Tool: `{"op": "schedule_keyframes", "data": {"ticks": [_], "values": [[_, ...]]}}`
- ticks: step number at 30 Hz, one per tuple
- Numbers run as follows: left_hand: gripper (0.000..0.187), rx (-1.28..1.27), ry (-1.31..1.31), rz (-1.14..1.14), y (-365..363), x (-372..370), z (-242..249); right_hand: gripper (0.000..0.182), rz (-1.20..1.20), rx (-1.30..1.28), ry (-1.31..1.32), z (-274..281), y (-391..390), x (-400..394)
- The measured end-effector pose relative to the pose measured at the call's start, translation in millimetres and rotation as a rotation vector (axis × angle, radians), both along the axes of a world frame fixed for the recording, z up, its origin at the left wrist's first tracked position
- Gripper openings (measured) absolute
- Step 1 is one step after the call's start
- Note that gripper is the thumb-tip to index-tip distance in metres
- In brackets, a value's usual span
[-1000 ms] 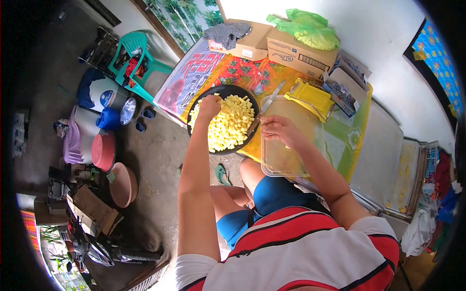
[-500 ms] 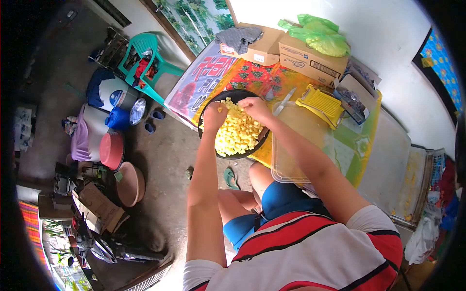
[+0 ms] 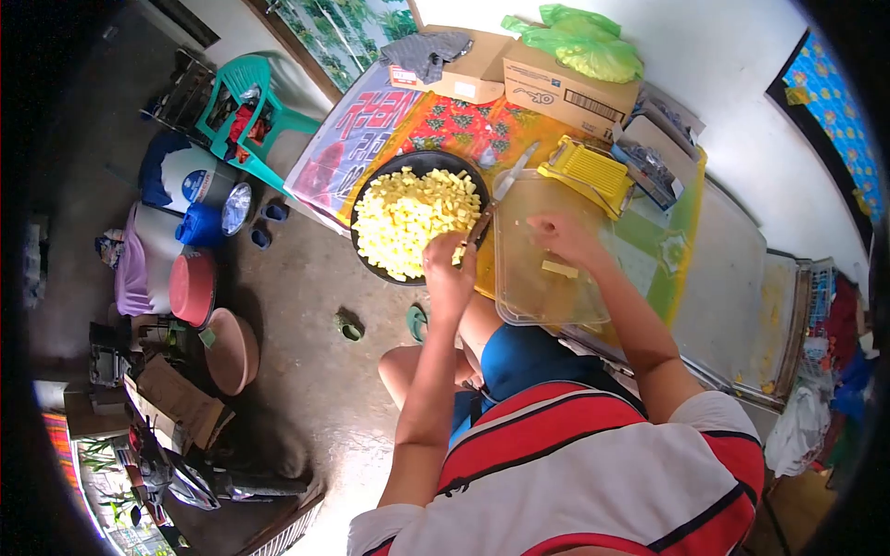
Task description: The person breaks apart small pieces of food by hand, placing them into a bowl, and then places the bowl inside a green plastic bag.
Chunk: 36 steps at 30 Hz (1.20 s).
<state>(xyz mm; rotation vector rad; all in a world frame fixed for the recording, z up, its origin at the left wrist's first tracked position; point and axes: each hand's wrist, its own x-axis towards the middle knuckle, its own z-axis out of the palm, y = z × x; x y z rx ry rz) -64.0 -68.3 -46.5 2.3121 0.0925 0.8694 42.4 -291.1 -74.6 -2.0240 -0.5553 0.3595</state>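
A round black pan (image 3: 364,259) is heaped with pale yellow cubes (image 3: 413,215). My left hand (image 3: 451,269) is at its near right edge, fingers curled and closed toward the thumb. What lies between them is too small to make out. Close by those fingers is the brown handle of a knife (image 3: 505,185), resting across the pan's rim with its blade pointing away. Over the clear plastic tray (image 3: 519,287) hovers my right hand (image 3: 564,238), its fingers loosely bent and apart, nothing visible in them. A yellow stick-shaped piece (image 3: 559,269) lies in the tray just below that hand.
Behind the tray stands a yellow slicer (image 3: 588,174), beside an open box (image 3: 649,171) of packets. Cardboard boxes (image 3: 565,93) line the wall, one topped by a green plastic bag (image 3: 584,46). Left of the table are a green chair (image 3: 243,111) and basins (image 3: 232,347).
Both hands have left the middle of the pan. My left hand came back to its near right edge, and my right hand moved right over the tray. The view shifted slightly.
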Motion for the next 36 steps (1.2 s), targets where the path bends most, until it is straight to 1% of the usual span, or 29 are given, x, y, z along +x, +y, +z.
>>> {"op": "schedule_keyframes", "data": {"ticks": [2, 3, 6, 7, 9, 10, 13, 15, 16, 18, 19, 20, 22, 27, 31, 33, 36], "values": [[0.017, -0.170, 0.073, -0.089, -24.6, -19.6, -5.9, 0.039, 0.064, -0.151, -0.063, 2.4, -25.4, -19.8], [0.012, -0.221, 0.116, -0.073, -37.2, -27.3, -10.7, 0.040, 0.097, -0.226, -0.095, 5.4, -34.1, -29.5], [0.011, -0.374, 0.216, -0.130, -64.7, -47.4, -16.6, 0.038, 0.086, -0.300, -0.149, 13.2, -45.5, -58.7], [0.011, -0.354, 0.174, -0.171, -69.0, -49.5, -17.7, 0.040, 0.036, -0.296, -0.131, 9.6, -46.8, -62.9], [0.014, -0.322, 0.230, -0.168, -73.3, -54.8, -17.7, 0.042, -0.063, -0.286, -0.096, -2.9, -47.8, -69.6], [0.016, -0.304, 0.256, -0.165, -74.6, -56.4, -17.1, 0.042, -0.083, -0.170, 0.014, -6.2, -49.2, -69.8], [0.020, -0.457, 0.237, -0.190, -73.9, -54.8, -16.6, 0.041, -0.102, 0.172, 0.324, -6.9, -50.2, -64.0], [0.023, -0.588, 0.370, -0.149, -72.0, -55.7, -10.1, 0.040, -0.074, 0.381, 0.508, -1.2, -53.2, -61.6], [0.024, -0.655, 0.438, -0.130, -71.2, -55.5, -6.6, 0.039, -0.078, 0.423, 0.542, 11.5, -51.2, -64.9], [0.029, -0.739, 0.447, -0.191, -69.5, -51.2, -5.5, 0.037, -0.087, 0.504, 0.608, 35.6, -45.7, -71.8], [0.032, -0.783, 0.452, -0.223, -69.3, -48.6, -3.4, 0.037, -0.086, 0.521, 0.615, 37.8, -43.6, -72.9], [0.032, -0.885, 0.453, -0.252, -70.9, -46.8, -1.3, 0.038, -0.086, 0.538, 0.622, 39.3, -42.2, -73.0], [0.034, -1.089, 0.450, -0.312, -79.3, -42.7, 22.7, 0.039, -0.073, 0.563, 0.642, 43.6, -39.2, -74.4], [0.028, -1.131, 0.472, -0.348, -87.5, -32.1, 20.2, 0.036, -0.017, 0.578, 0.690, 61.5, -30.7, -84.3], [0.024, -1.208, 0.465, -0.355, -84.4, -30.2, 17.0, 0.033, -0.069, 0.740, 0.847, 57.6, -31.5, -87.8], [0.022, -1.179, 0.444, -0.320, -86.1, -31.5, 18.2, 0.032, -0.103, 0.791, 0.919, 61.2, -31.3, -89.7], [0.021, -1.124, 0.410, -0.279, -88.9, -33.8, 22.0, 0.031, -0.129, 0.702, 0.786, 56.3, -25.5, -94.0]]}}
